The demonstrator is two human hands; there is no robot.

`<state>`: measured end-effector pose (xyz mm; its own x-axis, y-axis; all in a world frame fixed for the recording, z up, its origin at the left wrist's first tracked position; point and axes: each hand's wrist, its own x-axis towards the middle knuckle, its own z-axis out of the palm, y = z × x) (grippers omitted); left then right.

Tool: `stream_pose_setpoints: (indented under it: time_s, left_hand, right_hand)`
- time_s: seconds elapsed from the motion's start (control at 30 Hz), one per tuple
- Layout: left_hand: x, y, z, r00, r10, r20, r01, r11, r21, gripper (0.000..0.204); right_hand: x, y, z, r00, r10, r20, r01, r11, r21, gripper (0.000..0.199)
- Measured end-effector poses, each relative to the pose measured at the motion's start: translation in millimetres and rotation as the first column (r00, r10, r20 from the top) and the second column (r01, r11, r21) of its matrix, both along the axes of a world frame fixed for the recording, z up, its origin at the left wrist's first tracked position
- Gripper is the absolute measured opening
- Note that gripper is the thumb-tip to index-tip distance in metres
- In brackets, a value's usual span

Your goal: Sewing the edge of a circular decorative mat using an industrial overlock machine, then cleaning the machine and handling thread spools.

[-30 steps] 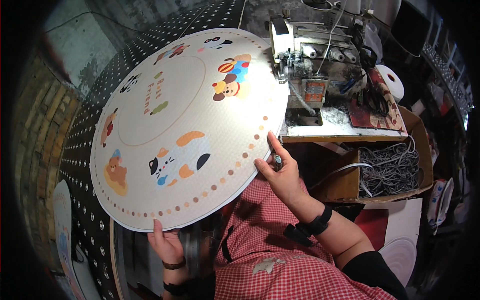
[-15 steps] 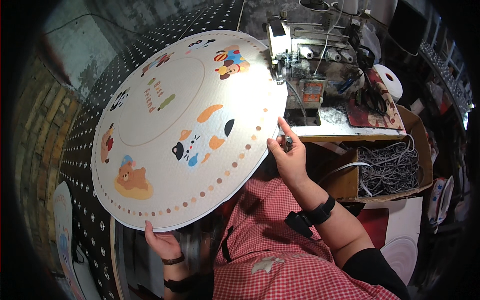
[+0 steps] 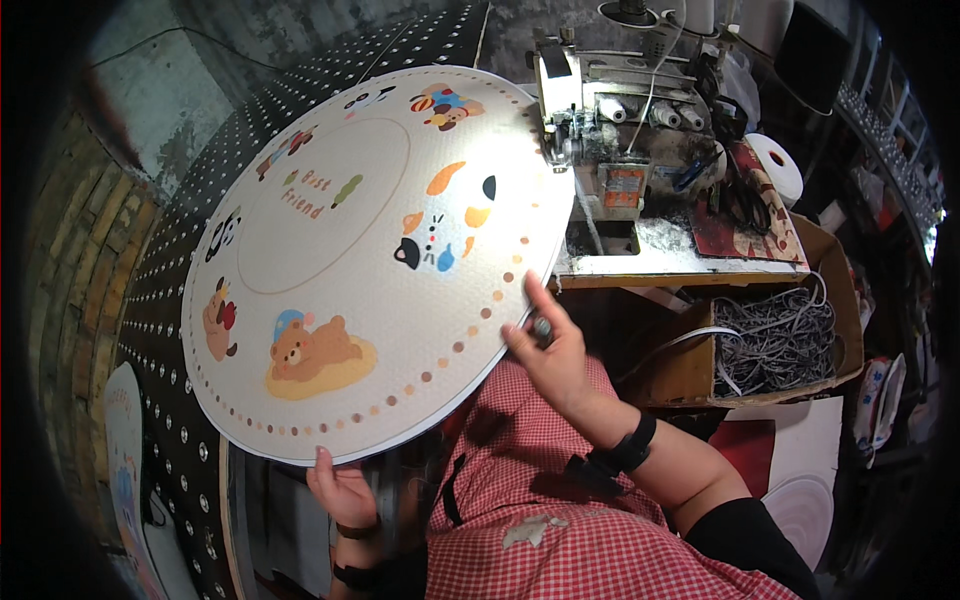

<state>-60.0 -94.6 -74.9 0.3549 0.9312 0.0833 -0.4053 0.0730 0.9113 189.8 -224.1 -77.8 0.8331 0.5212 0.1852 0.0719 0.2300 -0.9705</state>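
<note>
A large round cream mat [image 3: 330, 250] with printed cartoon animals, a ring of brown dots and a pale rim lies tilted in front of me. Its right edge reaches under the head of a sewing machine [image 3: 562, 130], where a lamp lights it brightly. At the mat's near edge, my left hand [image 3: 342, 492] has its thumb by the rim and its other fingers partly hidden. My right hand [image 3: 560, 360] grips the lower right rim between thumb and fingers, below the machine. A ring shows on one of its fingers.
Right of the mat stands the machine's white worktop [image 3: 680, 250], dusted with lint. Beneath it is a cardboard box [image 3: 850, 330] of tangled grey trimmings [image 3: 775, 335]. A white thread cone [image 3: 776, 165] and dark scissors [image 3: 745, 205] are beside the machine. A dotted black surface [image 3: 160, 330] extends left.
The mat has turned counterclockwise, its near-side prints shifting right. My right hand has moved down and slightly left with the rim; my left hand has shifted slightly right.
</note>
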Motion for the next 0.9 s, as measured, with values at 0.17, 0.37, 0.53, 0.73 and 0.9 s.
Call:
stream_pose_setpoints:
  time_s: [0.17, 0.37, 0.53, 0.73, 0.9]
  left_hand:
    - [2, -3, 0, 0.998, -0.002, 0.063, 0.008, 0.996, -0.09, 0.033]
    - [1, -4, -7, 0.998, 0.065, -0.001, -0.065, 0.996, 0.066, 0.03]
    - [4, -9, 1, 0.995, 0.07, 0.066, -0.06, 0.988, -0.141, 0.03]
    - [6, -3, -7, 0.994, 0.08, -0.075, -0.077, 0.996, 0.05, 0.037]
    - [-1, 4, -3, 0.998, 0.06, 0.003, -0.059, 0.997, -0.052, 0.034]
  right_hand:
    - [14, 2, 2, 0.996, -0.08, -0.037, 0.082, 0.995, 0.053, 0.056]
    - [-4, 4, -6, 0.988, -0.109, 0.107, 0.106, 0.994, 0.032, 0.056]
    - [14, 0, 2, 0.989, -0.1, -0.11, 0.111, 0.989, 0.099, 0.057]
    - [-9, -2, -5, 0.992, -0.06, 0.115, 0.062, 0.998, -0.012, 0.057]
    - [10, -3, 5, 0.99, -0.103, -0.1, 0.113, 0.989, 0.092, 0.056]
